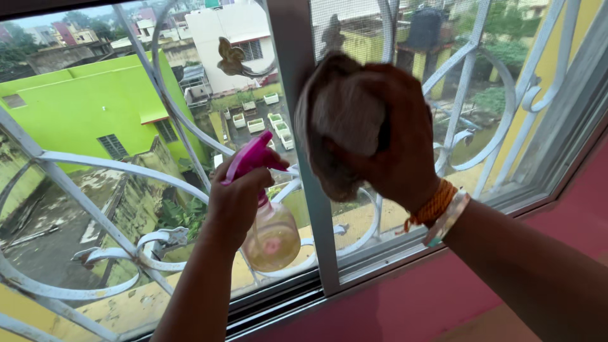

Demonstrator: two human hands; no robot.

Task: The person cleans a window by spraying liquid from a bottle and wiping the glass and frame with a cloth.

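A: Head view, how far along?

B: My right hand (386, 149) presses a bunched cloth (345, 120) to the window frame (304, 126); wiping under way, I judge, extent unclear.

A: Bottle?

B: Left hand (237, 199) clamped round the spray bottle (272, 234), near the glass. Long axis upright, pink nozzle (253, 155) pointing right.

An upper-floor home: a sliding window (320, 209) with a white scrolled iron grille (95, 168), pink wall (405, 304) at 6 o'clock, rooftops (76, 107) outside.

Pink wall (405, 297) under window (95, 158) — white scrolled grille (95, 168), daylight.
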